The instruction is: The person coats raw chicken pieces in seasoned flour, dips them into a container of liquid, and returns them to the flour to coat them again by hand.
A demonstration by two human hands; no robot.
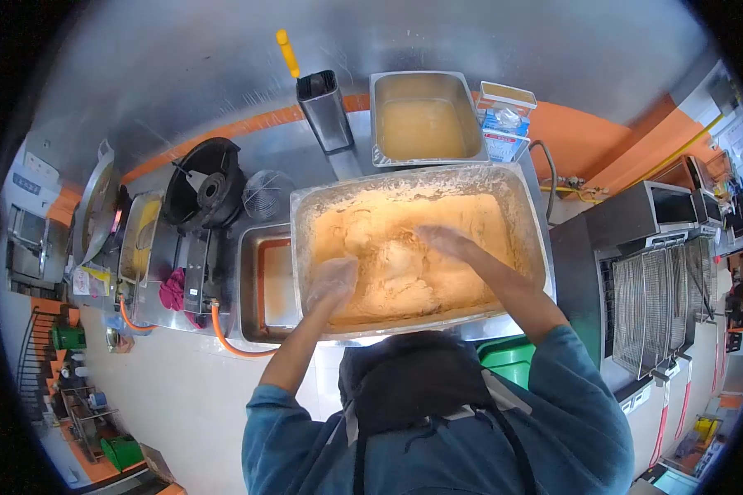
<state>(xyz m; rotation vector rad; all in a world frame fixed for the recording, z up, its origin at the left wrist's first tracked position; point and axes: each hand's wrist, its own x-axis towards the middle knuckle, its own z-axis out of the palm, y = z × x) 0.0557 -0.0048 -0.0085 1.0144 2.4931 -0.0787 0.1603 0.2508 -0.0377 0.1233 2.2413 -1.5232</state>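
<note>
A deep metal pan (300, 239) holds a thick bed of pale orange flour-like powder (470, 214). Between my hands lies a pale, powder-coated lump (398, 260), whose kind I cannot make out. My left hand (334, 280), whitened with powder or thinly gloved, rests at the left side of the powder with its fingers stretched out. Reaching in from the right, my right hand (442, 241) is just beside the lump, fingers extended and a little blurred. Neither hand visibly grips anything.
Behind the pan stand a second metal pan (425, 124) of yellowish liquid and a knife block (324, 111) with a yellow-handled tool. A sink (264, 285), wire basket (268, 196) and black burner (206, 186) are left. Fryer baskets (648, 305) stand right; a green bin (504, 359) is below.
</note>
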